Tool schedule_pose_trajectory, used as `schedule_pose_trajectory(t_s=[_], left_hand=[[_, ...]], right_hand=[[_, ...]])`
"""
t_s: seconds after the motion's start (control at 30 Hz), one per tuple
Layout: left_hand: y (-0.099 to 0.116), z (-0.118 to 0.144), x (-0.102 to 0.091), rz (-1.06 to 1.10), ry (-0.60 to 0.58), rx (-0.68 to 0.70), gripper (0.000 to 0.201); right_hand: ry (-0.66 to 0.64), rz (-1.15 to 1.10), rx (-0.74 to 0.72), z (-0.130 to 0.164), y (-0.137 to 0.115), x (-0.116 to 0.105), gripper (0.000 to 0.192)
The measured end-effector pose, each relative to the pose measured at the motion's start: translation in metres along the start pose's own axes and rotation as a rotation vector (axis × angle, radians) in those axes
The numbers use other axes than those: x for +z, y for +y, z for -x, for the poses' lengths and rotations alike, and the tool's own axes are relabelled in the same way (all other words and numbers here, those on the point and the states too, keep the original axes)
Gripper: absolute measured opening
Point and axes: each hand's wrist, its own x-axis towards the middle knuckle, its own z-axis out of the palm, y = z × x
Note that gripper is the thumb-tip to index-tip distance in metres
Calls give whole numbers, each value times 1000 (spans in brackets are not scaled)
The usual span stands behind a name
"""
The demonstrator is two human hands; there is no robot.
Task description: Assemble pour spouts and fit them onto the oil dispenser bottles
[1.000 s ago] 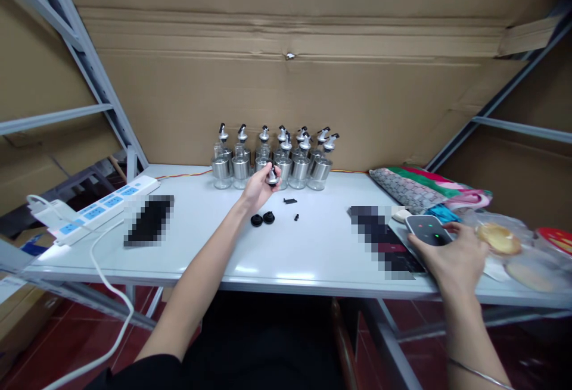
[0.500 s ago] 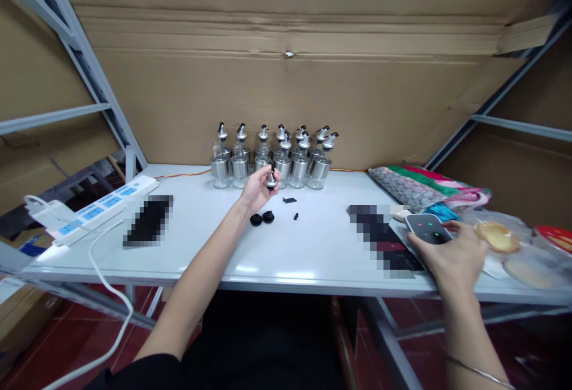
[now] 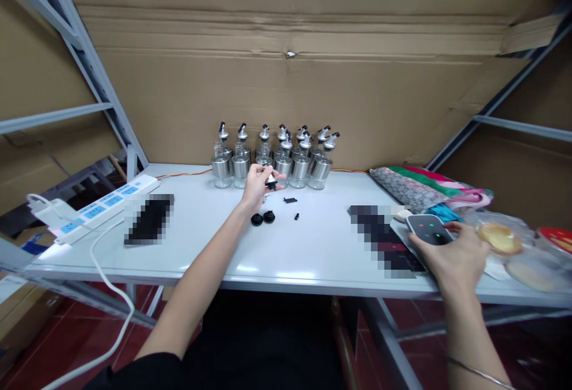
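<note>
My left hand (image 3: 255,186) is stretched out to the far middle of the counter (image 3: 214,247), fingers pinched closed around a small pourer spout (image 3: 270,184), a dark stopper with a bit of metal on top. It sits right in front of the cluster of glass bottles (image 3: 272,161), which stand against the cardboard wall, each with a steel band and a metal spout fitted. I judge the spout to be very light and stiff, small enough to slip out of a loose pinch, so I would hold it by the wider collar between thumb and forefinger, not by the thin nozzle. The bottles look fragile and packed close; a knock to one could rock its neighbours.

Just near of my left hand lie two black round caps (image 3: 263,218), touching each other, and to their right two tiny black pieces (image 3: 290,200), well apart from the bottles.

My right hand (image 3: 451,256) rests at the near right edge of the counter, fingers curled around a dark handheld device (image 3: 429,230) with small lit dots on its face. I read that as a hold, though the fingers under it are hidden.

On the far left sit a white power strip (image 3: 102,206) with its cord hanging off the edge. To the far right are a patterned fabric pouch (image 3: 411,187) and wrapped pastries (image 3: 498,238).
</note>
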Motion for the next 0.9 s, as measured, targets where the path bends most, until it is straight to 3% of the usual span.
schedule_pose_trajectory(t_s=[0.33, 0.47, 0.73, 0.9], left_hand=[[1, -1, 1, 79, 19, 135, 18], [2, -2, -1, 116, 79, 110, 14], [3, -2, -4, 94, 123, 31, 25], [5, -3, -6, 86, 112, -23, 22]], right_hand=[[-6, 14, 6, 1, -1, 0, 58], [3, 1, 1, 1, -2, -1, 56], [-8, 13, 24, 1, -3, -2, 58], [-23, 32, 28, 1, -4, -3, 60]])
